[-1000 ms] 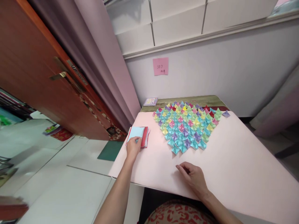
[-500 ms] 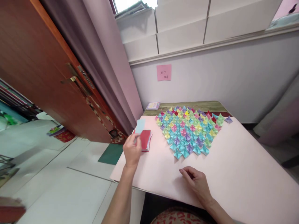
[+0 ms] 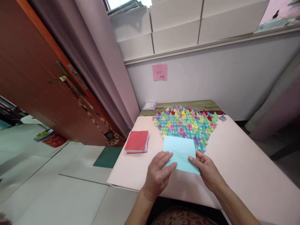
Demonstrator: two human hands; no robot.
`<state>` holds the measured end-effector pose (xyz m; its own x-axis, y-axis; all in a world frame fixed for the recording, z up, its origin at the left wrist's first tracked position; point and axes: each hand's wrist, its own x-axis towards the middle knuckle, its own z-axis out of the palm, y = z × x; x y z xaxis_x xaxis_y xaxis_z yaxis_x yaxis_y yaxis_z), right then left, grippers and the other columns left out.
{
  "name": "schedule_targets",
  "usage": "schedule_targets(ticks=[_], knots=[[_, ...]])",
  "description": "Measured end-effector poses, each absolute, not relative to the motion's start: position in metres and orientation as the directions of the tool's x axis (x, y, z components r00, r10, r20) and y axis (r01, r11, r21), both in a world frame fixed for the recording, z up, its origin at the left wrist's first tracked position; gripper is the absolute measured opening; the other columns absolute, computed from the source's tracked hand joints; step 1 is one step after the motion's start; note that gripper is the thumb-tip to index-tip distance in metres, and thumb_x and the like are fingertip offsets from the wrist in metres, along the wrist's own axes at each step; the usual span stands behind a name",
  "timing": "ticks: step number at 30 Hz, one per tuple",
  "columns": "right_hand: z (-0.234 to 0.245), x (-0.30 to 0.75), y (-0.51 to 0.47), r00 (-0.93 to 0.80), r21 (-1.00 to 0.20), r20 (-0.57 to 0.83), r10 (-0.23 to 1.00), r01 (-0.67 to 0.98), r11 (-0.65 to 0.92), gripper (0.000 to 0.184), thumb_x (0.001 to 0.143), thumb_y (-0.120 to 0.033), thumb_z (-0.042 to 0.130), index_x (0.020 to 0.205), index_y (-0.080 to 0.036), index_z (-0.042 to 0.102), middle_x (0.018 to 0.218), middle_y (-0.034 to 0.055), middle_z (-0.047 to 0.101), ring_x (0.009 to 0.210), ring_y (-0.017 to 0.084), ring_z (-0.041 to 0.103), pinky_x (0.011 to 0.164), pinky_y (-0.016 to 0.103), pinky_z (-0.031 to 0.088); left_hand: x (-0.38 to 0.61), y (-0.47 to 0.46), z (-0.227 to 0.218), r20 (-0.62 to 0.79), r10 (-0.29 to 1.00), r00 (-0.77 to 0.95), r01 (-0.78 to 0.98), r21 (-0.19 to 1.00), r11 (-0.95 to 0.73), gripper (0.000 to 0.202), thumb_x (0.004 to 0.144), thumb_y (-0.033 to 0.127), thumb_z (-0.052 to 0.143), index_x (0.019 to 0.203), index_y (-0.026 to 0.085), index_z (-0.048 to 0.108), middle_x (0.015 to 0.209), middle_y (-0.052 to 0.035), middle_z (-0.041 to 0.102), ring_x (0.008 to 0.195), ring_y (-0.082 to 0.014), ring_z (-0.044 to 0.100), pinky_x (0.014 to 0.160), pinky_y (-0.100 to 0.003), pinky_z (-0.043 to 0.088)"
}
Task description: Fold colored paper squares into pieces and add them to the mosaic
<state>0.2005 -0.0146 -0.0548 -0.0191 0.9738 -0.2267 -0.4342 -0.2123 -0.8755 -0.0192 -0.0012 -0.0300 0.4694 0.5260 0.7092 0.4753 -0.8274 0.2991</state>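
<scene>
A light blue square sheet of origami paper [image 3: 180, 150] is held up over the near part of the table, tilted towards me. My right hand [image 3: 207, 168] pinches its lower right corner, thumb in front and fingers behind. At the sheet's left edge is my left hand [image 3: 160, 172], its thumb and fingers apart over the front of the paper; whether they touch it I cannot tell. Behind the sheet, many small folded paper pieces [image 3: 172, 127] in blue, green, yellow, pink and purple stand in close rows, the nearest partly hidden. Left of them lies a stack of square paper [image 3: 137, 140], red on top.
A pale pink cover [image 3: 236, 162] lies over the table. One purple folded piece [image 3: 222, 117] sits apart at the right. A small pack of cards or paper [image 3: 150, 106] rests at the far left corner. A pink note [image 3: 160, 72] hangs on the wall; a wooden door [image 3: 42, 68] stands left.
The blue sheet has come from the red-topped stack to in front of me. My left hand has moved right with it, and my right hand now grips its corner. The view has shifted slightly.
</scene>
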Motion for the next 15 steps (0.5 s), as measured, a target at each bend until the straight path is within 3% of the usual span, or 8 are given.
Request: schedule_targets(ticks=[3, 5, 7, 8, 10, 12, 15], knots=[[-0.056, 0.196, -0.016, 0.054, -0.893, -0.196, 0.979, -0.422, -0.156, 0.055, 0.071, -0.045, 0.081, 0.119, -0.021, 0.065, 0.109, 0.01, 0.075, 0.089, 0.028, 0.072, 0.073, 0.038, 0.058, -0.019, 0.002, -0.031, 0.537, 0.831, 0.145, 0.371, 0.749, -0.549, 0.04, 0.092, 0.024, 0.052, 0.131, 0.03, 0.058, 0.138, -0.0098, 0.058, 0.13, -0.026, 0.052, 0.107, -0.048, 0.044], [-0.054, 0.193, -0.016, 0.076, -0.906, -0.165, 0.983, -0.406, -0.121, 0.054, 0.071, -0.045, 0.081, 0.117, -0.021, 0.066, 0.11, 0.0101, 0.075, 0.093, 0.028, 0.071, 0.077, 0.039, 0.057, -0.018, 0.006, -0.03, 0.205, 0.978, -0.042, 0.102, 0.975, -0.2, 0.044, 0.095, 0.043, 0.047, 0.135, 0.024, 0.054, 0.137, -0.0144, 0.058, 0.125, -0.0276, 0.057, 0.099, -0.043, 0.05], [-0.05, 0.19, -0.018, 0.068, -0.909, -0.151, 0.986, -0.402, -0.111, 0.052, 0.071, -0.045, 0.082, 0.115, -0.021, 0.067, 0.11, 0.0102, 0.075, 0.094, 0.028, 0.071, 0.081, 0.04, 0.057, -0.015, 0.008, -0.029, -0.098, 0.995, -0.006, -0.18, 0.979, 0.095, 0.059, 0.094, 0.061, 0.035, 0.127, 0.018, 0.06, 0.126, -0.0179, 0.065, 0.111, -0.0285, 0.065, 0.085, -0.039, 0.056], [-0.048, 0.188, -0.019, 0.056, -0.911, -0.149, 0.987, -0.396, -0.115, 0.051, 0.071, -0.045, 0.082, 0.114, -0.021, 0.068, 0.109, 0.0102, 0.075, 0.094, 0.028, 0.071, 0.082, 0.039, 0.057, -0.013, 0.008, -0.028, -0.18, 0.982, 0.054, -0.262, 0.946, 0.188, 0.066, 0.092, 0.066, 0.033, 0.122, 0.016, 0.064, 0.117, -0.0184, 0.069, 0.104, -0.0286, 0.068, 0.08, -0.038, 0.057], [-0.046, 0.185, -0.021, 0.035, -0.919, -0.148, 0.988, -0.373, -0.125, 0.05, 0.071, -0.045, 0.081, 0.112, -0.021, 0.068, 0.107, 0.0097, 0.075, 0.093, 0.027, 0.071, 0.081, 0.038, 0.057, -0.009, 0.006, -0.028, -0.24, 0.963, 0.125, -0.333, 0.904, 0.268, 0.062, 0.085, 0.067, 0.05, 0.113, 0.015, 0.068, 0.103, -0.0158, 0.074, 0.092, -0.0277, 0.071, 0.074, -0.037, 0.057], [-0.044, 0.184, -0.022, 0.008, -0.93, -0.143, 0.99, -0.343, -0.131, 0.051, 0.073, -0.047, 0.08, 0.114, -0.021, 0.066, 0.106, 0.0096, 0.075, 0.092, 0.027, 0.071, 0.08, 0.039, 0.057, -0.005, 0.002, -0.029, -0.257, 0.958, 0.128, -0.348, 0.893, 0.286, 0.052, 0.074, 0.054, 0.074, 0.107, 0.014, 0.07, 0.092, -0.0117, 0.076, 0.083, -0.0259, 0.071, 0.072, -0.035, 0.057], [-0.042, 0.184, -0.025, -0.012, -0.943, -0.122, 0.992, -0.31, -0.12, 0.055, 0.078, -0.049, 0.074, 0.123, -0.02, 0.062, 0.107, 0.011, 0.074, 0.093, 0.027, 0.07, 0.079, 0.039, 0.057, -0.004, -0.004, -0.031, -0.276, 0.954, 0.12, -0.335, 0.893, 0.3, 0.043, 0.065, 0.041, 0.084, 0.095, 0.012, 0.071, 0.083, -0.0091, 0.076, 0.075, -0.0234, 0.07, 0.072, -0.034, 0.056]])
